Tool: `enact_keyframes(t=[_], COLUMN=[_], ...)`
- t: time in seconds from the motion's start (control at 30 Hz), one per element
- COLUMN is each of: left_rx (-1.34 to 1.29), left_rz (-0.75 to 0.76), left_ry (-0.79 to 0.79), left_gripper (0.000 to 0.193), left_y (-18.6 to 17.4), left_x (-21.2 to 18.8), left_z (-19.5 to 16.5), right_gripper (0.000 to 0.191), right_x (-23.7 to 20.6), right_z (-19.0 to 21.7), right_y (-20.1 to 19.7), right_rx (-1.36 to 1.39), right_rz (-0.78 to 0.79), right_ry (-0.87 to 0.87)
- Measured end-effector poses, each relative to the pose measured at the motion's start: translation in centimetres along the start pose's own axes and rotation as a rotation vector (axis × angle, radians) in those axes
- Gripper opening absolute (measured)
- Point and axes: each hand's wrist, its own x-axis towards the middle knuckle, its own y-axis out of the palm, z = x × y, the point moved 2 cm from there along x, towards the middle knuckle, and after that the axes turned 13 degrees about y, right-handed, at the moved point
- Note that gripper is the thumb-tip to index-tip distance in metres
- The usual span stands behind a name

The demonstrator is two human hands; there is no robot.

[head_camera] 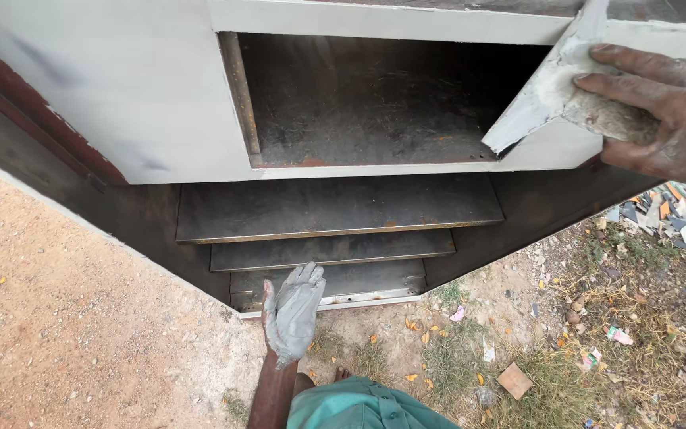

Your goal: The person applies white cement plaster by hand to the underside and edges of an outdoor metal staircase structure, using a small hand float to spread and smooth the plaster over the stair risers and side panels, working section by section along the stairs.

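Presently the right hand (660, 111) presses a grey, worn pad (609, 117) against the pale-coated edge of a small door (545, 87) at the upper right of a metal cabinet (121, 87). That grip is closed on the pad, fingers laid flat over it and thumb below. The door stands swung outward, its long edge running on a slant from upper right down to lower left, ending at a corner over the sill of the opening (375, 95). The pad therefore sits at the upper end of that edge, with the uncovered length lying down and to the left of the hand. The opening behind shows bare, dark, rusted steel. Below it, three dark shelves (335, 206) step back toward the ground, each shorter than the one above. The left hand (294, 314), coated in grey paste, hangs open and empty in front of the lowest shelf, fingers spread, touching nothing that can be seen. It is well apart from the door; the right hand alone is on the work. Sandy ground (65, 318) lies to the left, with grass and scattered litter (637, 318) to the right.
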Motion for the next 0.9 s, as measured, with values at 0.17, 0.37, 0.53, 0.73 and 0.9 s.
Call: enact_keyframes(t=[0.17,0.37,0.53,0.73,0.9], left_rx=[-0.003,-0.094,-0.485,-0.473,0.282], left_rz=[0.044,0.279,0.364,0.207,0.314], left_ry=[0.031,0.094,-0.06,-0.37,-0.54], left_gripper=[0.084,0.094,0.104,0.109,0.095], left_y=[1.6,9.3,13.6,12.8,8.0], left_x=[1.0,3.3,3.4,4.4,6.6], left_z=[0.9,-0.4,-0.1,3.5,7.5], right_gripper=[0.085,0.078,0.069,0.064,0.071], right_x=[5.4,6.3,-4.7,-18.5,-23.9], right_z=[11.0,17.3,24.8,24.7,22.9], right_y=[-1.3,2.8,16.3,25.1,23.8], right_rx=[-0.273,0.598,2.914,3.216,2.284], right_rz=[0.074,-0.064,0.74,0.177,0.178], right_ry=[-0.176,-0.414,-0.209,0.555,1.168])
